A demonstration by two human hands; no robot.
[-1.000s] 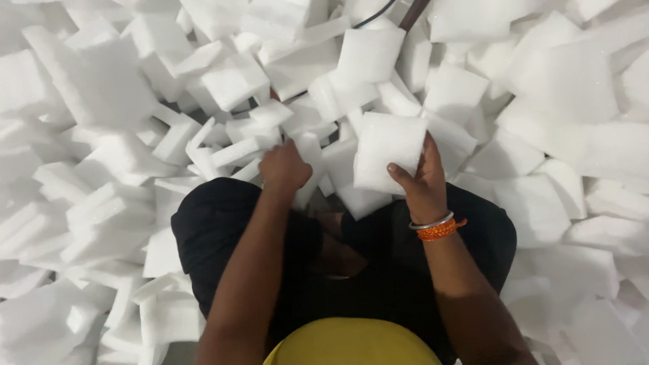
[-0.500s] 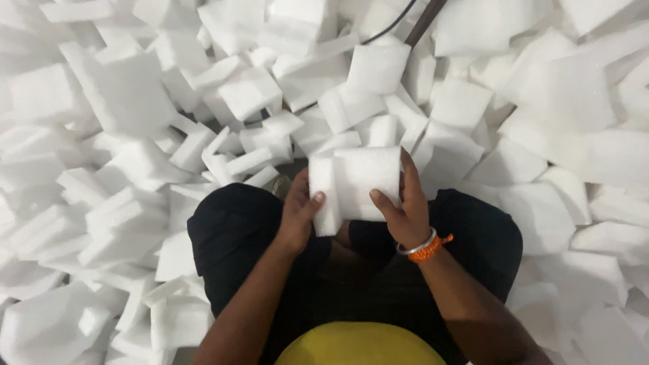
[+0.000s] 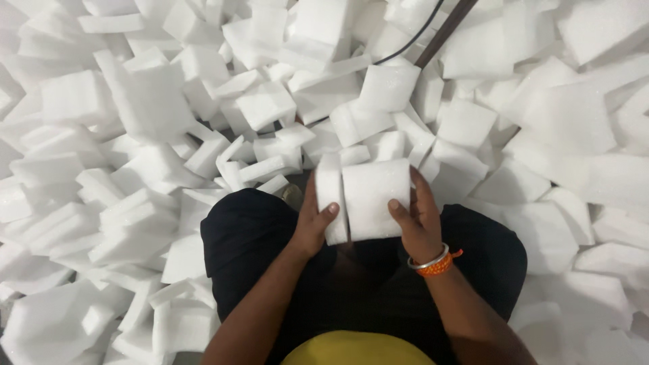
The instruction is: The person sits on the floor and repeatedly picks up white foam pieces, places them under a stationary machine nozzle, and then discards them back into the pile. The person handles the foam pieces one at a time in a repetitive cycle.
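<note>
Both my hands hold a white foam block (image 3: 370, 196) above my lap. It shows a seam down its left part, so a narrower slab (image 3: 329, 192) stands against a wider one. My left hand (image 3: 312, 223) grips the narrow left piece with the thumb on its front face. My right hand (image 3: 418, 222), with orange and white bangles at the wrist, grips the right edge of the wider piece, thumb across its lower front. The pieces are upright and touch each other.
A deep heap of white foam blocks and slabs (image 3: 149, 108) surrounds my legs in black trousers (image 3: 250, 236) on every side. A dark pole (image 3: 443, 30) and a black cable (image 3: 405, 47) run in from the top middle.
My right hand brought one foam block from the pile toward my lap; my left hand left the heap and took hold of the left side. The block now sits lower and closer.
</note>
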